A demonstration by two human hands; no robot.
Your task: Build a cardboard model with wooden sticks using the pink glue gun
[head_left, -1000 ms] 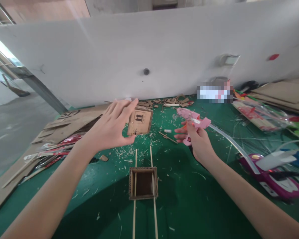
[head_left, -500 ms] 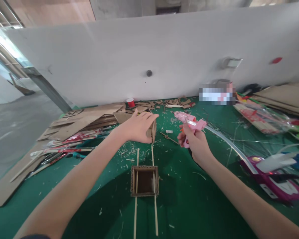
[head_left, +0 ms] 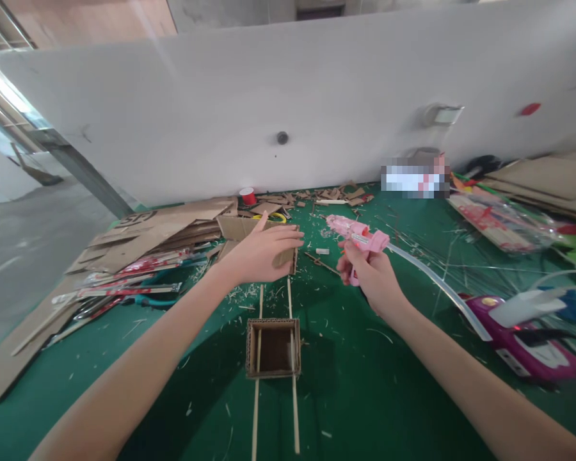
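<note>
Left hand (head_left: 265,252), wide, seemingly sought cardboard (head_left: 285,257), twelve o'clock from box (head_left: 272,374); right hand (head_left: 370,267) held glue gun (head_left: 375,241), one o'clock; pinch needed

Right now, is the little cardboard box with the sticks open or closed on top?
Open: no flap covers the cardboard box, and its inside shows, with lengths of both wooden sticks visible within.

Left hand (head_left: 267,253) — bare; right hand (head_left: 375,274) — bare; forearms (head_left: 173,339) uncovered.
</note>
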